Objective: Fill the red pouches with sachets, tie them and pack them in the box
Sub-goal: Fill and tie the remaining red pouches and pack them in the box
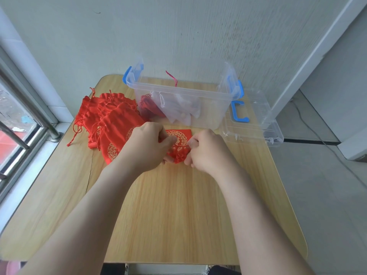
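This pouch (179, 139) lies on the table (178, 205) just in front of the box (198, 94), with its gathered neck toward me so both hands can work the mouth. My left hand (148, 144) and right hand (206, 150) pinch that neck from either side with fingers curled, apparently on the cords, to draw it shut and knot it. The other pouches (111, 116) are piled at my left. The box stands open, its lid (256, 120) set aside at the right, ready for this one.

Wooden table (178, 215), grey wall (178, 32), left window (17, 120).
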A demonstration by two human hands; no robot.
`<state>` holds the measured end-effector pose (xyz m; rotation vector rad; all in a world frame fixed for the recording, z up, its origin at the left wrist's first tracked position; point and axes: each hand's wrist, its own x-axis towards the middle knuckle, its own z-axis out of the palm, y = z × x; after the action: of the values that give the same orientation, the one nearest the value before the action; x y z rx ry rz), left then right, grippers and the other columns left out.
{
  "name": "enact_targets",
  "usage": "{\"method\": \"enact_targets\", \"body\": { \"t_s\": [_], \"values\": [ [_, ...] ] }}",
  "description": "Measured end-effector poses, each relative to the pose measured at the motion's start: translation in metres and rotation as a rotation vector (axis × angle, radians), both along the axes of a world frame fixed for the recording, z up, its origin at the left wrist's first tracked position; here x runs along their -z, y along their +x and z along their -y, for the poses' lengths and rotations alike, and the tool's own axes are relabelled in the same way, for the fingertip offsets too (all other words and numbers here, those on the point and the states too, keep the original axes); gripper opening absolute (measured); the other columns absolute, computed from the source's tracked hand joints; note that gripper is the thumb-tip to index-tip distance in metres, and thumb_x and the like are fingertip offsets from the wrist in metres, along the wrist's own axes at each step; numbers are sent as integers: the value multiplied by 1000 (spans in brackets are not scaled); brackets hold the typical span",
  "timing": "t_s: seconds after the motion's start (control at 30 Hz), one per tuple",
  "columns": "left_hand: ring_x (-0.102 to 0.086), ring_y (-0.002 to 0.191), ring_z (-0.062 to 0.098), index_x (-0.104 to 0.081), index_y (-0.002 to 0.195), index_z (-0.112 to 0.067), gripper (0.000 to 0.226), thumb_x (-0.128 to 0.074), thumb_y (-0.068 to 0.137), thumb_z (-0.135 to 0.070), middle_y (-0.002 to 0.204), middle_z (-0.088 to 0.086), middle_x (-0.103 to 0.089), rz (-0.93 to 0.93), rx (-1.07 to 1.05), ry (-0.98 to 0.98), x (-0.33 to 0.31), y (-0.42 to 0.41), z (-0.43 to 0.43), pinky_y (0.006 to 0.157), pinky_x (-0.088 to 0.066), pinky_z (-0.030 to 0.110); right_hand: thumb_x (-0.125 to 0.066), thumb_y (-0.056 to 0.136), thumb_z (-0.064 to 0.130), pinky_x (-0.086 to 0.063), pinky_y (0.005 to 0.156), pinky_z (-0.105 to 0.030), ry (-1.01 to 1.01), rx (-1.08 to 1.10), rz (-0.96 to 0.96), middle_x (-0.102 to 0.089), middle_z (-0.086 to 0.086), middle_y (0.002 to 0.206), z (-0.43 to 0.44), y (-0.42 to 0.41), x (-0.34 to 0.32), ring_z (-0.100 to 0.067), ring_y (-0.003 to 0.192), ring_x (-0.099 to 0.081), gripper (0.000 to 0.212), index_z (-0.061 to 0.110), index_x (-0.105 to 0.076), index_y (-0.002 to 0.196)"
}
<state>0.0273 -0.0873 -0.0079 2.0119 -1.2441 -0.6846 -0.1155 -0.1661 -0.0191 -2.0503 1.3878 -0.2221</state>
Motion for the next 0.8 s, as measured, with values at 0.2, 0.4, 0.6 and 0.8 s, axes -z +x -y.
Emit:
{"method": "enact_targets", "body": {
  "t_s": [0.2, 0.4, 0.6, 0.8],
  "values": [
    [-74, 60, 16, -65, 79, -6, 32, -65, 104, -25, 63, 1, -76, 115, -41, 115, 10, 8, 0, 71, -65, 44, -54, 91, 11, -65, 79, -43, 36, 30, -74, -77, -6, 92, 2, -2, 0, -28, 82, -76, 18, 18, -64, 103],
    [-71, 46, 15, -59, 96, -5, 12, -57, 106, -10, 84, 10, -75, 101, -21, 302, 11, 8, 3, 48, -56, 30, -54, 90, 7, -63, 85, -42, 39, 33, -130, -77, -9, 95, 0, -4, -4, -27, 90, -74, 27, 13, -65, 114],
    [-74, 61, 27, -70, 94, -1, 21, -51, 98, -5, 77, 14, -77, 130, 72, 328, 11, 8, 2, 73, -63, 43, -66, 96, 11, -57, 85, -35, 42, -21, -162, -65, -9, 120, -1, -6, -9, -29, 103, -67, 33, 14, -66, 128],
    [-65, 73, 27, -77, 92, 1, 44, -52, 101, -34, 88, 16, -75, 142, 86, 303, 8, 2, 3, 69, -54, 37, -56, 98, 15, -54, 67, -27, 101, -28, -110, -65, -5, 112, 1, -6, -11, -14, 82, -61, 30, 17, -67, 125]
  ]
}}
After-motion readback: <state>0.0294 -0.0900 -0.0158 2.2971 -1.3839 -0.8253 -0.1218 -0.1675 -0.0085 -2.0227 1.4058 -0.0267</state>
